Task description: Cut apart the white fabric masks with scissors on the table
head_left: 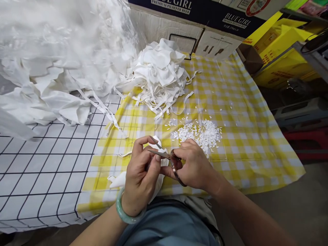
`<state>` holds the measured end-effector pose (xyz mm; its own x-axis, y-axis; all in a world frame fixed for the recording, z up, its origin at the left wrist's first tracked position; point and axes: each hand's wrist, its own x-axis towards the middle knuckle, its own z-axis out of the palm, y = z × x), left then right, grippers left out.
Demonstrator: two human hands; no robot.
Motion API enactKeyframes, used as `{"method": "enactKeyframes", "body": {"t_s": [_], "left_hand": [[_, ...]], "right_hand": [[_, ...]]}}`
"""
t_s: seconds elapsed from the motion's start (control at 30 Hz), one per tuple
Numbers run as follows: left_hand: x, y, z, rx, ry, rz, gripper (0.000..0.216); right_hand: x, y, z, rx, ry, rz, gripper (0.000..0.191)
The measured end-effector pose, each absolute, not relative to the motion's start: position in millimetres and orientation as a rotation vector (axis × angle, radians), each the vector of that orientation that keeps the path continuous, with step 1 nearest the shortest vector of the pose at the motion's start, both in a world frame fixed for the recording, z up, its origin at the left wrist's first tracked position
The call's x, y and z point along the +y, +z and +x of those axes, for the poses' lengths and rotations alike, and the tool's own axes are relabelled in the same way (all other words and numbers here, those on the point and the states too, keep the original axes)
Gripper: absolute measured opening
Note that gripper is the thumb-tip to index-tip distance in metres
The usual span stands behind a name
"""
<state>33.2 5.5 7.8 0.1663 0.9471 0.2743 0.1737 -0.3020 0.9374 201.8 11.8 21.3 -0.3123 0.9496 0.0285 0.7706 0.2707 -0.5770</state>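
My left hand [140, 176], with a green bangle at the wrist, is closed on a white garment piece [118, 180] with thin straps. Part of that cloth hangs below the fingers, and the pinched spot is mostly hidden. In my right hand [196, 164] is a pair of scissors [176, 173], fingers through the handles. Its blades are apart and point left, at the fingertips of my left hand. Just beyond my right hand lies a heap of small white cut bits [208, 133] on the yellow checked cloth [246, 143].
A pile of white strapped pieces [161, 68] stands at the back middle. More white pieces [51, 89] spill from clear plastic [77, 27] on the left, over a white grid cloth [51, 171]. Cardboard boxes [164, 25] line the back; yellow boxes [287, 58] stand right.
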Motion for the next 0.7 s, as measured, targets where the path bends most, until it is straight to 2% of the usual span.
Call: {"method": "enactKeyframes", "body": {"t_s": [0.27, 0.43, 0.5, 0.6, 0.7], "left_hand": [[24.9, 5.1, 64.7, 0.973, 1.086, 1.661, 0.021], [36.3, -3.8, 80.9, 0.891, 0.976, 1.564, 0.024], [37.6, 0.2, 68.4, 0.902, 0.951, 1.572, 0.025], [28.4, 11.0, 20.2, 0.993, 0.854, 1.705, 0.027], [-1.0, 10.3, -39.4, 1.218, 0.723, 1.918, 0.013]], "right_hand": [[-0.4, 15.2, 233.4, -2.045, 0.604, -1.797, 0.057], [-3.8, 8.9, 260.8, -1.812, 0.876, -2.044, 0.065], [-3.1, 8.4, 271.3, -1.733, 0.87, -2.078, 0.061], [-2.3, 9.9, 275.5, -1.837, 0.652, -1.913, 0.051], [-4.9, 5.6, 254.7, -2.105, 0.627, -1.538, 0.059]]}}
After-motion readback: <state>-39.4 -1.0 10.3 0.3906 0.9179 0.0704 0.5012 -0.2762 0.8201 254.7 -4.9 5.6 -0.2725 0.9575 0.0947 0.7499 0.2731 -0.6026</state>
